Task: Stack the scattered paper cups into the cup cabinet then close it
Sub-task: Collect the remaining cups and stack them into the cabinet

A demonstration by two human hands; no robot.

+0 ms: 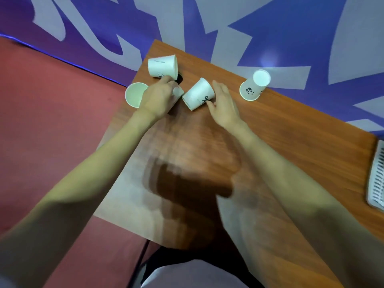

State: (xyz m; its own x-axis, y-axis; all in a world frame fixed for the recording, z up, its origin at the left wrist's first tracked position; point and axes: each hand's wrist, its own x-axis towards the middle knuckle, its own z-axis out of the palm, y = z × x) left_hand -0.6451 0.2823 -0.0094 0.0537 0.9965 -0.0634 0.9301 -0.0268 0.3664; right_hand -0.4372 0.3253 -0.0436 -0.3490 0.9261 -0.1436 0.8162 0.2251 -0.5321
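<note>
Several white paper cups are scattered at the far end of a wooden table (280,142). My left hand (159,98) is wrapped around one cup (136,94) lying sideways, its mouth pointing left over the table's edge. My right hand (223,101) has thumb and fingers on a tilted cup with black print (197,94) at the middle. Another cup (163,66) lies on its side just beyond my left hand. An upside-down cup with a panda print (254,86) stands to the right, apart from both hands. No cup cabinet can be made out.
A dark round hole (180,78) sits in the tabletop beside the far cup. A white slotted plastic object (377,175) lies at the right edge of the table. A purple and grey patterned wall runs behind; red floor lies to the left.
</note>
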